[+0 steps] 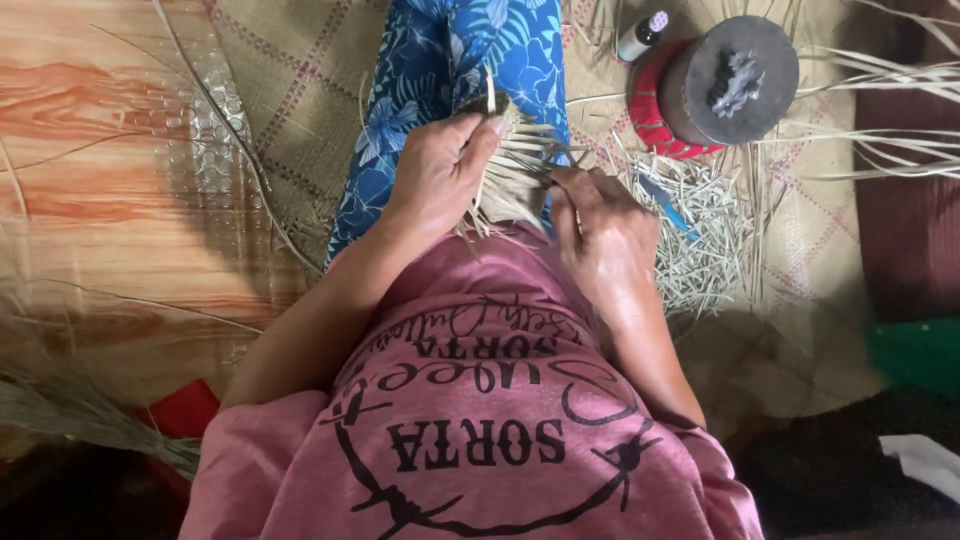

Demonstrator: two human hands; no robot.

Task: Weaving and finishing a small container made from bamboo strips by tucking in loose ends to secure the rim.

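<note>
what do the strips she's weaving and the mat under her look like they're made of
Strips in the woven piece: pale, flat and stiff, seemingly dried palm leaf or reed, matte; they splay out straight. The left hand and right hand grip them. Mat: likely the same plaited plant fibre, tan with darker crossing lines, showing a fine weave.

Part of the woven straw piece (pixel 515 165) hidden under the left hand (pixel 437 170) and the right hand (pixel 600 235), small blue tool (pixel 668 205) half buried in straw cuttings (pixel 705 245), green object (pixel 920 352) cut by the right edge, red object (pixel 183 410) partly behind the sleeve
</note>
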